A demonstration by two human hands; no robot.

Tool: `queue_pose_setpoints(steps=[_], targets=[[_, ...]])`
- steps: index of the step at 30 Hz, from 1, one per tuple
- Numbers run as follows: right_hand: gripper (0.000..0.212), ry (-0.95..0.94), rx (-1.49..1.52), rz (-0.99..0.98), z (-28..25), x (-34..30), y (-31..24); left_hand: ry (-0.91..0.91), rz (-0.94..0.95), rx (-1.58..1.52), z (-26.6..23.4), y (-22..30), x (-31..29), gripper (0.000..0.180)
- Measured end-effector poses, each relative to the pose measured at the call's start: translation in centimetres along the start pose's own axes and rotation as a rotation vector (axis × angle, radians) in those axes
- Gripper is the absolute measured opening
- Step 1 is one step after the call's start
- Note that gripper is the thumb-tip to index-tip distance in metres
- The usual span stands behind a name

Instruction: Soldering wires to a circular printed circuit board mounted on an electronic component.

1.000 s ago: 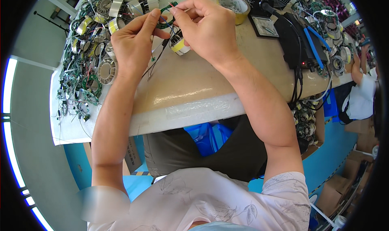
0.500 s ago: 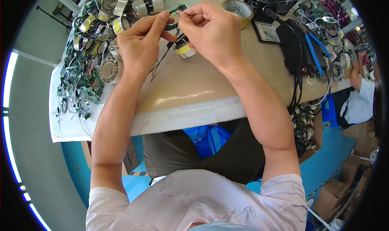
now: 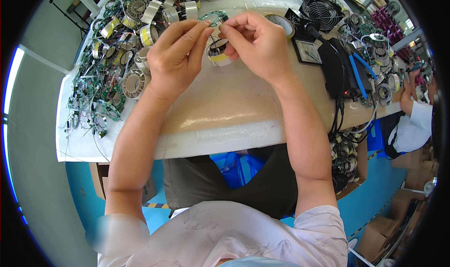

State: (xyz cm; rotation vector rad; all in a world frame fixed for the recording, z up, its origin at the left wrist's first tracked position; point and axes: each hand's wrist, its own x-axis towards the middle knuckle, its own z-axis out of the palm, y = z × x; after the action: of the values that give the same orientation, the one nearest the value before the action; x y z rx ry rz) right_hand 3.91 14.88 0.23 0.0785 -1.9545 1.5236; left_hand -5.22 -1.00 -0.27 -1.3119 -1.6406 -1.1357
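My left hand (image 3: 177, 56) is closed in a pinch, thumb against forefinger, at a thin wire beside a curved green circuit board (image 3: 213, 16). My right hand (image 3: 259, 45) pinches with thumb and forefinger at the board's right end, where thin wires run; its other fingers are curled. Just below the fingertips stands a ring-shaped motor coil (image 3: 219, 57) with yellow and white tape around it, partly hidden by my right fingers. Fine wires appear to join the board and the coil. The exact contact at the fingertips is too small to make out.
A heap of coils and wired green boards (image 3: 110, 70) covers the table's left side. On the right are a tape roll (image 3: 282, 24), a black fan (image 3: 321, 10), a small tray (image 3: 307, 50), blue-handled pliers (image 3: 358, 75) on a black box, and more coils. Another person (image 3: 415, 117) sits far right.
Both hands have shifted slightly, and the left fingers are now straighter. The dark lead hanging below my left hand is no longer visible. The view has shifted a little.
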Motion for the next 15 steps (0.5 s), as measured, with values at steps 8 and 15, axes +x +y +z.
queue_pose_setpoints(steps=[8, 15], targets=[[0.014, -0.47, -0.096, 0.279, -5.3, 0.9, -1.9, -0.13, 0.182, -0.035, -0.2, 1.2, -0.3, 0.02], [0.027, -0.214, -0.099, 0.388, -5.6, 1.4, -1.6, -0.238, 0.252, -0.125, -1.0, 1.4, 0.2, 0.026]])
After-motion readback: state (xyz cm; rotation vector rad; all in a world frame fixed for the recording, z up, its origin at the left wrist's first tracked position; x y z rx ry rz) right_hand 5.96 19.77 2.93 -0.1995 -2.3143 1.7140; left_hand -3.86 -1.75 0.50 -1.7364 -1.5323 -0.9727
